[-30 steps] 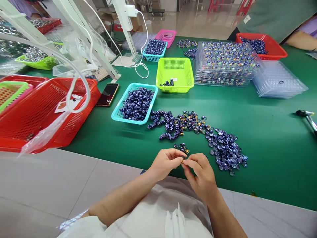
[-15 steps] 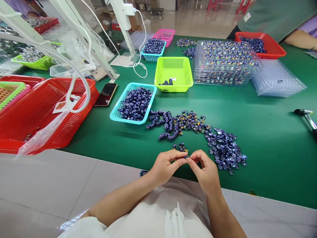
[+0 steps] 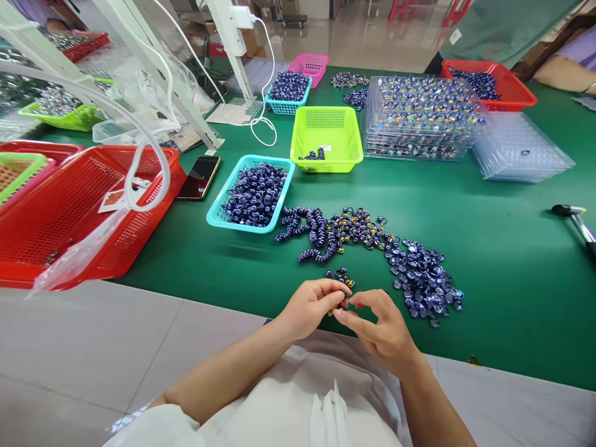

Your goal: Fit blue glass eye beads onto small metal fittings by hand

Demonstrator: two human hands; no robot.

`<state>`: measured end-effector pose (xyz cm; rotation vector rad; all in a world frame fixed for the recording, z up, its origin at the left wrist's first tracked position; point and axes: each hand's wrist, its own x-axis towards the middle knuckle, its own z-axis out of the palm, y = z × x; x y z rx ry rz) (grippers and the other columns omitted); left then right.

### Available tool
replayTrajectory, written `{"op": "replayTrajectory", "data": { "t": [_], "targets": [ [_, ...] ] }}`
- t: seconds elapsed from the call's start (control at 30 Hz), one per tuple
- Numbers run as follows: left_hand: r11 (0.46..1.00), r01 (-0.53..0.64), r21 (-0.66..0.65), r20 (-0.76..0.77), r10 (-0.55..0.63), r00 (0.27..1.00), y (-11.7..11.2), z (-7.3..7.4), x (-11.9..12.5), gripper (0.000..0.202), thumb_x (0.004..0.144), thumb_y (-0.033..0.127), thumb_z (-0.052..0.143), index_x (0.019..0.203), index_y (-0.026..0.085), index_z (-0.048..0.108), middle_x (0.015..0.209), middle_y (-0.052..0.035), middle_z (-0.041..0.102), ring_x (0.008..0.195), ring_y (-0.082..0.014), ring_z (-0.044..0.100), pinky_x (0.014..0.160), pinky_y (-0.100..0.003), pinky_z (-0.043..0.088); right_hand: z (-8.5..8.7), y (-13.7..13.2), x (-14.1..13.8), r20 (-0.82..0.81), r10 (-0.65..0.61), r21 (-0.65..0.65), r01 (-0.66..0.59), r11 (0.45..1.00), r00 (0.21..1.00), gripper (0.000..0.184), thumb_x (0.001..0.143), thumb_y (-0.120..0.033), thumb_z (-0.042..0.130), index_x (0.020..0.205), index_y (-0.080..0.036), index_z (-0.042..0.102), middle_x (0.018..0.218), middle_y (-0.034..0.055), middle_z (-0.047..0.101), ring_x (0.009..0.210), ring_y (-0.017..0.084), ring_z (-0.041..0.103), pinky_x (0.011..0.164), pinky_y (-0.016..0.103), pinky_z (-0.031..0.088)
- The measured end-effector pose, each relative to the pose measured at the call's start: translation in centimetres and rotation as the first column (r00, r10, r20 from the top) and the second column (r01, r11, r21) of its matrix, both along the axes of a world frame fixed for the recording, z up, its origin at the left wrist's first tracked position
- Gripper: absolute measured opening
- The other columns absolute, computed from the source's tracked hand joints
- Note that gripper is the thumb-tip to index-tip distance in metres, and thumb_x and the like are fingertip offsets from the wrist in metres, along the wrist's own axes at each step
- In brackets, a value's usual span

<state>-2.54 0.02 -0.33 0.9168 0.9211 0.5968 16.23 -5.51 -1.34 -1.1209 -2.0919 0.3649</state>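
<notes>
A small dark ring (image 3: 344, 302) is pinched between the thumb and fingers of my left hand (image 3: 307, 308). Close against it on the right is my right hand (image 3: 384, 326), its thumb and forefinger spread around the ring's lower right side; whether they touch it I cannot tell. Just beyond my fingertips lies a little group of dark rings with amber-coloured stones (image 3: 343, 277). Farther up are a pile of similar rings (image 3: 358, 228) and coiled rows of stacked dark rings (image 3: 317, 230). Right of my right hand spreads a heap of shiny blue-purple flat pieces (image 3: 424, 282).
Beyond the piles stand a blue basket of dark rings (image 3: 213, 214) and a green basket (image 3: 326, 166). Stacked clear trays of rings (image 3: 419, 118) are at the back right. A phone (image 3: 199, 177) and red basket (image 3: 153, 217) lie left, a black-headed tool (image 3: 565, 211) far right.
My right thumb and forefinger have parted from their pinch, and the thumb has moved left and down below the ring. My left hand keeps the ring, now turned more upright.
</notes>
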Motion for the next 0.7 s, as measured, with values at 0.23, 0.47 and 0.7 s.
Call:
{"op": "replayTrajectory", "data": {
  "t": [0.23,0.47,0.7],
  "targets": [
    [0.999,-0.021,0.025,-0.009,0.021,1.000,-0.3,-0.5,0.1,0.034,0.076,0.043,0.074,0.092,0.013,0.074,0.072,-0.0028,0.068,0.058,-0.0105,0.052,0.060,-0.025,0.044,-1.3,-0.1,-0.4,-0.063,-0.036,0.077,0.041,0.996,0.997,0.040,0.086,-0.006,0.056,0.118,-0.029,0.058,0.092,0.0039,0.068,0.080,0.017,0.063,0.070,0.034,0.049],
    [0.997,-0.060,0.037,-0.030,0.061,0.998,-0.3,-0.4,0.2,0.033,0.076,0.041,0.076,0.093,0.013,0.076,0.074,-0.0037,0.071,0.059,-0.0109,0.056,0.060,-0.024,0.047,-1.4,0.0,-0.9,-0.009,-0.070,0.132,0.071,0.989,0.997,0.041,0.085,-0.003,0.056,0.116,-0.030,0.058,0.093,0.0036,0.064,0.081,0.016,0.061,0.070,0.033,0.048],
    [0.996,-0.070,-0.053,0.016,0.071,0.997,0.0,-0.4,0.1,0.035,0.074,0.041,0.078,0.094,0.012,0.076,0.072,-0.0037,0.070,0.060,-0.0115,0.059,0.059,-0.024,0.048,-0.5,0.3,-0.3,0.113,-0.005,0.169,-0.014,0.985,0.994,0.039,0.088,-0.006,0.056,0.119,-0.028,0.062,0.094,0.0046,0.067,0.080,0.016,0.062,0.070,0.034,0.045]
  ]
}}
